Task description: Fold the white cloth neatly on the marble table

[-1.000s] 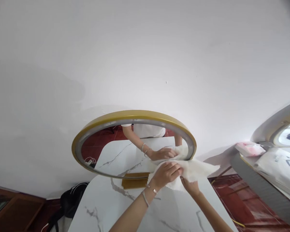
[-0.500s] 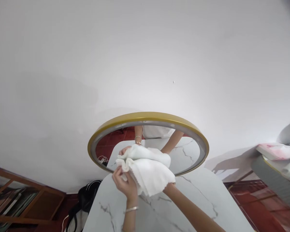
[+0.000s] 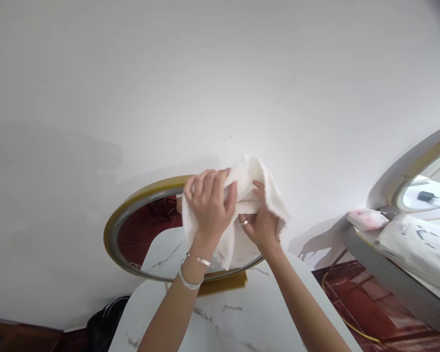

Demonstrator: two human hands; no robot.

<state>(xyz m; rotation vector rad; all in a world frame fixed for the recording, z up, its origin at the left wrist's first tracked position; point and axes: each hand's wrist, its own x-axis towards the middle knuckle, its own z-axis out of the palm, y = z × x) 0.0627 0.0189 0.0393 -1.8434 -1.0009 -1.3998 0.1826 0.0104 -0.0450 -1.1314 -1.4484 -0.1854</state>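
Observation:
A white cloth [image 3: 245, 171] is bunched over the top and right part of an oval gold-framed mirror [image 3: 143, 191]. My left hand [image 3: 210, 203] lies over the cloth's left side, with fingers bent across it near the upper rim. Within the cloth's folds, my right hand [image 3: 263, 222] grips it from the right, some fingers partly covered. A ring and bracelets show on my hands and wrists. The mirror's gold base [image 3: 223, 286] rests on a white marbled table [image 3: 212, 330]. Cloth and hands hide the mirror's right side.
A white wall rises behind the table. To the right, a side table holds a pink-and-white tissue pack [image 3: 367, 219], white fabric [image 3: 420, 247] and another round mirror [image 3: 396, 195]. A black bag [image 3: 108, 325] sits at lower left. A yellow cable [image 3: 363, 335] crosses the red floor.
The cloth has moved up and right, from in front of the mirror to its upper right rim. My left hand has gone from pinching the cloth's edge to lying over it. The view has shifted right.

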